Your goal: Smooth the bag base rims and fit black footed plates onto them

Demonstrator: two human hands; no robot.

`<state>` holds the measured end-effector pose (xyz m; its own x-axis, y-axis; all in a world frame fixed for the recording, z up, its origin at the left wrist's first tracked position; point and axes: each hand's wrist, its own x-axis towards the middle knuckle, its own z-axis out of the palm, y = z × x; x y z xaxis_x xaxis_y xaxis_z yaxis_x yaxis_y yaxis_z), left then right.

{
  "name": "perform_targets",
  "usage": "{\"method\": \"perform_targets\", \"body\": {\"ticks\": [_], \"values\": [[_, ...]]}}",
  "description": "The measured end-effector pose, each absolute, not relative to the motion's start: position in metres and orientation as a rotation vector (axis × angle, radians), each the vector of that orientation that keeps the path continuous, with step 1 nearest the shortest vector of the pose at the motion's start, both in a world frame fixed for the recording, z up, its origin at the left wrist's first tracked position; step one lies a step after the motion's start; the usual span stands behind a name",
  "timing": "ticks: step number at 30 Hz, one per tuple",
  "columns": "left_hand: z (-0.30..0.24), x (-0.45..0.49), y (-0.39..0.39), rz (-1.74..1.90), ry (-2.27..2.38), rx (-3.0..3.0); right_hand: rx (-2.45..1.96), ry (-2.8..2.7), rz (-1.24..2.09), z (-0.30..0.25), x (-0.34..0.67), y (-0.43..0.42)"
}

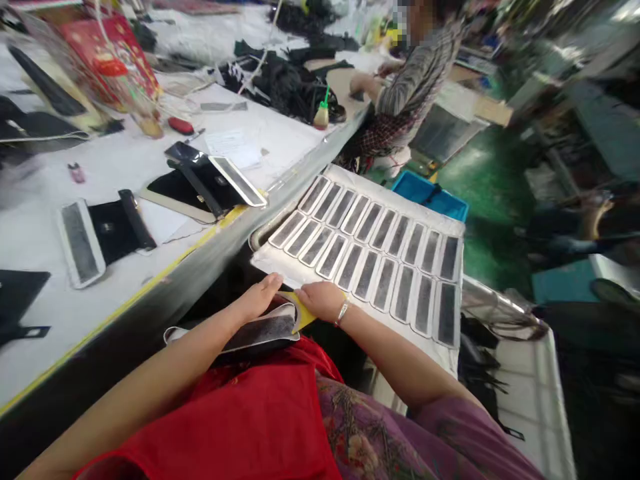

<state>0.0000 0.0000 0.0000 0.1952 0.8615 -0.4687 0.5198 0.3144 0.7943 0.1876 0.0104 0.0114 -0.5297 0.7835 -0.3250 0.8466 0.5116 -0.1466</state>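
My left hand rests on a stack of grey-and-white padded strips lying in my lap on a red cloth. Its fingers lie fairly flat over the top strip. My right hand sits just to the right, fingers curled down onto a yellow piece that sticks out beside the stack; a metal band shows at its wrist. Right behind both hands lies a white board covered with two rows of several grey strips.
A long white worktable with a yellow front edge runs along the left, carrying black and grey pieces, a red bag and a glue bottle. Another person works at its far end. A blue bin stands on the green floor.
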Motion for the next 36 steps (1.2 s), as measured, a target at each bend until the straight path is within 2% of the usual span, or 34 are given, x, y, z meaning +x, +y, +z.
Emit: {"method": "perform_targets", "body": {"ticks": [8, 16, 36], "values": [[0.0, -0.001, -0.001, 0.439, 1.397, 1.284, 1.372, 2.496, -0.47, 0.013, 0.173, 0.009], [0.014, -0.01, 0.002, 0.226, 1.178, 1.435, 1.324, 2.58, -0.379, 0.014, 0.171, 0.005], [0.015, -0.022, -0.01, -0.015, 1.164, 1.632, 0.97, 2.618, -0.407, 0.023, 0.165, 0.013]]}}
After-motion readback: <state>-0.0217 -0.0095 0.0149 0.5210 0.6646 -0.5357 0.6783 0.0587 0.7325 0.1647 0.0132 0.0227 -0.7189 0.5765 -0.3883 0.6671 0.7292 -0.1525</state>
